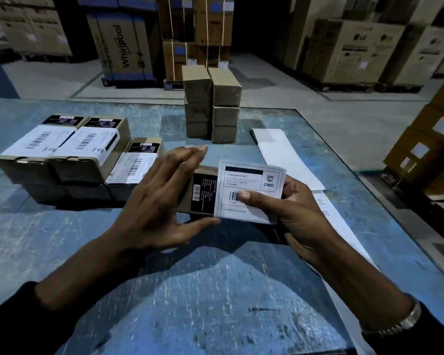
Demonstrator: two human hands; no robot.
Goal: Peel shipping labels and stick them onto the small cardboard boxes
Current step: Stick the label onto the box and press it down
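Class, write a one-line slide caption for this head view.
Both hands lay a white CRED shipping label onto a small brown cardboard box.

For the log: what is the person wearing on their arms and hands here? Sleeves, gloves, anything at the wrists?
Both hands are bare, no gloves. The left hand shows no ring or band; its forearm is bare up to a dark sleeve pushed back towards the elbow. The right hand carries a silver metal link bracelet or watch band at the wrist, with a dark sleeve edge just behind it.
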